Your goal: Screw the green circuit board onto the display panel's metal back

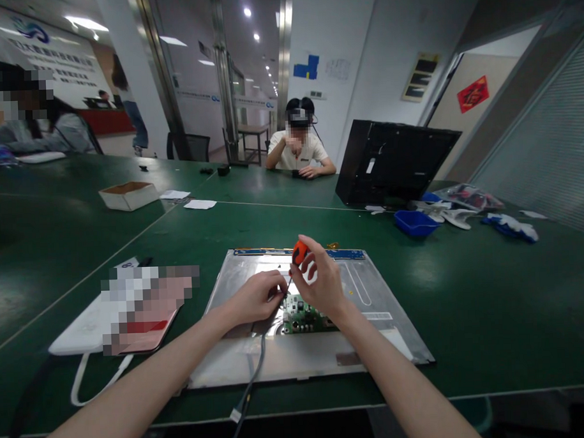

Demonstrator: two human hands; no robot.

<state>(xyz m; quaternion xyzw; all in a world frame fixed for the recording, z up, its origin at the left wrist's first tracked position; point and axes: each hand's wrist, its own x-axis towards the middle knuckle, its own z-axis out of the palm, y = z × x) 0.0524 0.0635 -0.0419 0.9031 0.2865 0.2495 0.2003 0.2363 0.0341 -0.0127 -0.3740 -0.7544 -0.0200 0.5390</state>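
Head view: right hand [319, 283] pinching orange-handled screwdriver [297, 258] upright; left hand [257, 298] fingers pressed together at tip, just above circuit board [301, 316].

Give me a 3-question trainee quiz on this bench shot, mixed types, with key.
1. True or false: the right hand holds an orange-handled screwdriver.
2. What does the circuit board rest on? A) cardboard box B) metal panel C) blue tray
3. Which of the person's hands pinches at the screwdriver tip by the board?

Key
1. True.
2. B, the metal panel; the cardboard box and blue tray sit farther off on the green table.
3. The left hand.
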